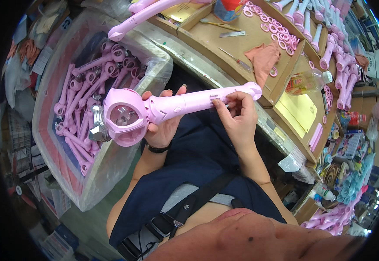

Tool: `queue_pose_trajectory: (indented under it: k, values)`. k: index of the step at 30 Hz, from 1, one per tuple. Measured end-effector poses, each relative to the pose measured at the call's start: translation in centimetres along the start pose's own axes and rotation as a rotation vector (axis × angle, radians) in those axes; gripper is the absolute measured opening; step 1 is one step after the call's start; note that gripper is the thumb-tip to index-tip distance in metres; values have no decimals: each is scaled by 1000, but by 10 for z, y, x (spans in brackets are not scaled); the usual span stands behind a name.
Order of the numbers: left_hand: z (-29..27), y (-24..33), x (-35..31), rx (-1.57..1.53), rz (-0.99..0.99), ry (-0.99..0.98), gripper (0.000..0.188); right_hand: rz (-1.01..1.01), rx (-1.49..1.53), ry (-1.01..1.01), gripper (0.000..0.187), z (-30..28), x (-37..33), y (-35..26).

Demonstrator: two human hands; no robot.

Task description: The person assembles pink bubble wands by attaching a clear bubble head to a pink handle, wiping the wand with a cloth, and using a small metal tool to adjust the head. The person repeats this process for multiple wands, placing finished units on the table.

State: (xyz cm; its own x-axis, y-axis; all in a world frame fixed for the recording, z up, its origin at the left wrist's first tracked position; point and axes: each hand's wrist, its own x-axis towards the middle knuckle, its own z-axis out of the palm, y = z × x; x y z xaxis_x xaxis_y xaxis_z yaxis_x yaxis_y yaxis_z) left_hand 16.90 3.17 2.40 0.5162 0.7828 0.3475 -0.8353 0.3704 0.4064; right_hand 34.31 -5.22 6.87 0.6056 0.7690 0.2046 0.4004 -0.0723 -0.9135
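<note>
Pink wand point(172, 106) held level over the lap, both hands on it.

Left hand point(161, 130) wraps the neck just behind the round head, fingers closed around it. Right hand point(238, 114) pinches a small clear sticker point(215, 99) on the handle, fingertips shut on it. Looks like light, stiff, smooth plastic; neck is the safest grip. Bin point(154, 71) of same wands at 9 o'clock, counter point(250, 43) with pink rings point(280, 35) at 1 o'clock.
</note>
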Motion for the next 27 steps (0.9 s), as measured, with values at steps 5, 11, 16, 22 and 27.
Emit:
queue_pose_trajectory:
  k: [5,11,16,22,27]
  values:
    - [2,18,9,71,66,-1,73,116,-327,167,68,-30,19,10]
    - [8,51,58,162,-53,-198,80,-323,-271,-496,58,-51,29,12]
    - [34,12,89,481,23,77,65,-344,-151,-235,47,4,19,2]
    - [30,-33,83,1079,346,230,51,-276,-147,-45,49,46,-12,5]
    - [9,-32,91,288,-198,73,53,35,395,-346,49,40,-32,7]
